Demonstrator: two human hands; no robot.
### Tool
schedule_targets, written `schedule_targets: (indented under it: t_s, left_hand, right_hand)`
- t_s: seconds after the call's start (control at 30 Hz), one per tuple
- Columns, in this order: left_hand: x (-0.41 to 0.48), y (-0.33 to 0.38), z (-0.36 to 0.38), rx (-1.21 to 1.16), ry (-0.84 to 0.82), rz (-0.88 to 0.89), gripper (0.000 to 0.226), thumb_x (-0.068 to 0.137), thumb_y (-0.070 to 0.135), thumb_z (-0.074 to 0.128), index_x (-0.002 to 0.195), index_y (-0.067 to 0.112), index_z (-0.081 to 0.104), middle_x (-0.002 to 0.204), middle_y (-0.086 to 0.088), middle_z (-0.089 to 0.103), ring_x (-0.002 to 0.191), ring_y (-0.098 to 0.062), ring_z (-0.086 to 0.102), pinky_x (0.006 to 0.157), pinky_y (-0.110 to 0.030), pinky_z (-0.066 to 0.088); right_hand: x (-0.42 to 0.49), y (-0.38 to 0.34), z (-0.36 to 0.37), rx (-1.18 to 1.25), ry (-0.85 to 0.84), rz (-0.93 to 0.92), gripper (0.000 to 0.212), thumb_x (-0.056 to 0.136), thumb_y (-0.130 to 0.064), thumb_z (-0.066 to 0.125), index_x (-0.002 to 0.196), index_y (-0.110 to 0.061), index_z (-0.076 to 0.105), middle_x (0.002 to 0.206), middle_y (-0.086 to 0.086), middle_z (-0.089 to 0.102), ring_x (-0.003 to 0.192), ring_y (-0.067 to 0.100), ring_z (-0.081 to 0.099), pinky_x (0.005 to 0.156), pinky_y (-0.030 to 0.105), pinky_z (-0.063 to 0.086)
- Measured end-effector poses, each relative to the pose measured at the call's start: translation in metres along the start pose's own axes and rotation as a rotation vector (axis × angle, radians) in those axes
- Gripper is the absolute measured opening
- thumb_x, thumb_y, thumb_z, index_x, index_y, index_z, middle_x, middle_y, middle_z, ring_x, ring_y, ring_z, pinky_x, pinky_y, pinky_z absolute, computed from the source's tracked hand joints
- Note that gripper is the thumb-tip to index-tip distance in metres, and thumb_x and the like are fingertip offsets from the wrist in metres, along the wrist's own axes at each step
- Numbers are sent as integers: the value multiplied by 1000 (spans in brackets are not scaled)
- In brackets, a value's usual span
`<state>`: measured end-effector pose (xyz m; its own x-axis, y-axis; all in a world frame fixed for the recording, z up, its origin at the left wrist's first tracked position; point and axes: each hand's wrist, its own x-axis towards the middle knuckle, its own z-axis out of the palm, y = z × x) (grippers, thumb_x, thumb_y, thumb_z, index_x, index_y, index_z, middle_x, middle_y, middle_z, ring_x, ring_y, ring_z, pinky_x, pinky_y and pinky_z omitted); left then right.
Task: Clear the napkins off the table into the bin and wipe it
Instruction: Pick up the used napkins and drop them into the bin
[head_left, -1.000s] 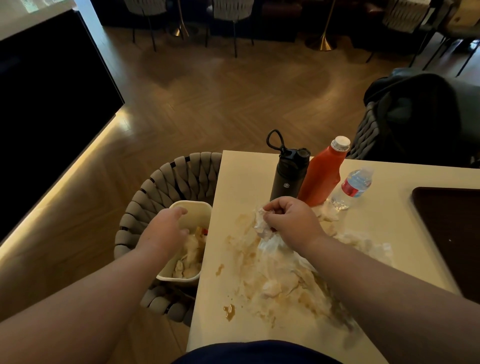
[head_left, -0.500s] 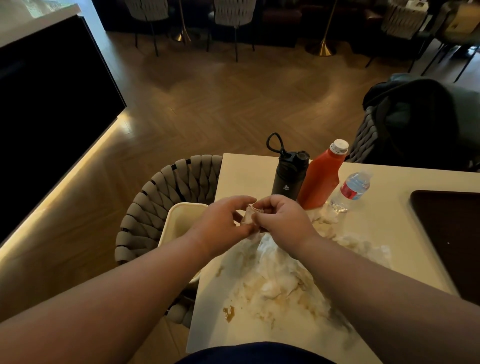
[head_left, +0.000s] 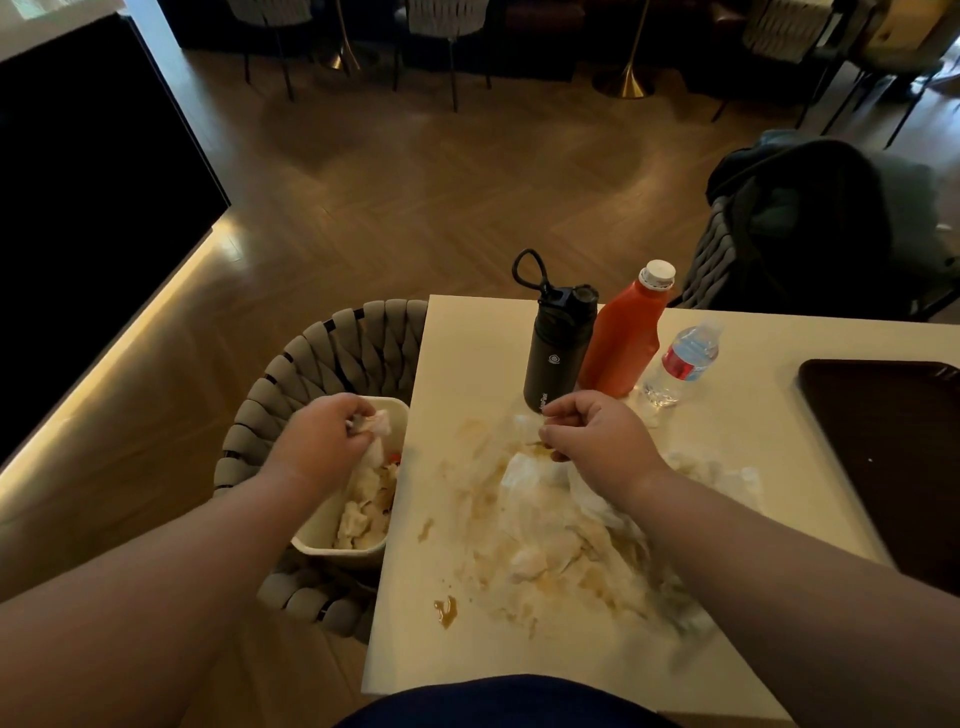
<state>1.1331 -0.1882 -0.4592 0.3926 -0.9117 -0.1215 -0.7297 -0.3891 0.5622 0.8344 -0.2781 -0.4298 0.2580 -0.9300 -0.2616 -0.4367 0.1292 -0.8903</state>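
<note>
A heap of wet, brown-stained white napkins (head_left: 566, 540) is spread over the cream table (head_left: 467, 343). My left hand (head_left: 322, 441) is over the cream bin (head_left: 322, 545), closed on a crumpled napkin piece (head_left: 378, 423). The bin holds several used napkins and sits on a woven chair at the table's left edge. My right hand (head_left: 597, 441) rests at the far edge of the heap, fingers pinched on a napkin there. A brown sauce blot (head_left: 445, 610) lies near the table's front left.
A black flask (head_left: 558, 348), a red sauce bottle (head_left: 626, 338) and a small water bottle (head_left: 683, 364) stand just beyond the heap. A dark tray (head_left: 893, 457) lies at the right. The woven chair (head_left: 332, 353) holds the bin; another chair with a dark coat (head_left: 800, 223) stands behind the table.
Both hands met over the heap half a second ago. My left hand has since carried a napkin piece left to above the bin; my right hand stays on the heap.
</note>
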Motion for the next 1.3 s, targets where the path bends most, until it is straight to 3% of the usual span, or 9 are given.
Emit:
schedule_targets:
  t_s: [0.17, 0.27, 0.4, 0.47, 0.63, 0.77, 0.9, 1.13, 1.3]
  left_hand:
    - [5, -42, -8, 111, 46, -137, 31, 93, 17, 72, 124, 17, 69, 101, 2, 67, 83, -10, 63, 60, -22, 49]
    - [5, -48, -3, 105, 44, -193, 37, 92, 15, 74, 128, 14, 67, 102, 0, 65, 87, -16, 63, 62, -24, 48]
    - [2, -48, 11, 208, -110, -272, 77, 85, 26, 82, 152, 25, 44, 131, -6, 63, 100, -21, 66, 74, -37, 61]
    - [0, -40, 18, 259, -135, -278, 80, 87, 26, 79, 155, 26, 37, 139, -9, 58, 103, -23, 66, 78, -38, 62]
    - [-3, -15, 37, 253, -128, -173, 71, 92, 20, 73, 154, 29, 40, 128, -4, 63, 84, -10, 64, 64, -26, 57]
    - [-8, 23, 47, 128, -159, -77, 66, 91, 29, 76, 150, 31, 47, 138, -1, 60, 111, -19, 64, 90, -37, 58]
    - [-17, 65, 54, 142, -224, 95, 58, 92, 36, 74, 145, 36, 51, 139, 8, 58, 122, -14, 58, 99, -32, 51]
    - [-21, 122, 71, 152, -365, 287, 45, 93, 38, 72, 136, 37, 58, 135, 14, 59, 120, -8, 56, 105, -29, 50]
    - [-20, 143, 85, 146, -402, 368, 43, 93, 40, 72, 135, 39, 60, 131, 16, 60, 114, -6, 58, 100, -27, 52]
  right_hand:
    - [-1, 13, -13, -13, 33, 50, 18, 88, -10, 73, 105, -16, 73, 88, 5, 74, 87, 24, 73, 78, 40, 64]
    - [-3, 16, -18, -30, 44, 63, 18, 89, -10, 73, 106, -17, 72, 90, 4, 73, 86, 22, 72, 79, 40, 64]
    - [-4, 20, -23, -31, 58, 70, 17, 90, -12, 73, 105, -18, 72, 91, 5, 73, 87, 22, 72, 78, 37, 64]
    - [-4, 23, -26, -27, 75, 78, 17, 90, -12, 73, 105, -18, 72, 92, 5, 74, 88, 23, 72, 77, 36, 64]
    - [-1, 38, -38, -193, 131, 123, 16, 90, -15, 70, 105, -20, 73, 92, 1, 72, 84, 20, 70, 74, 35, 62]
    - [-1, 56, -43, -462, 115, 158, 24, 89, -18, 69, 112, -19, 74, 102, -3, 69, 90, 14, 62, 77, 26, 48]
    - [-7, 68, -44, -627, 44, 143, 31, 90, -17, 64, 119, -18, 73, 114, 1, 69, 94, 14, 57, 82, 24, 46]
    - [-17, 74, -67, -567, 152, 64, 31, 91, -15, 60, 120, -16, 74, 119, 2, 69, 109, 19, 61, 88, 21, 42]
    - [-22, 74, -103, -532, 319, 68, 31, 89, -13, 61, 116, -15, 75, 104, -4, 64, 95, 12, 55, 83, 24, 41]
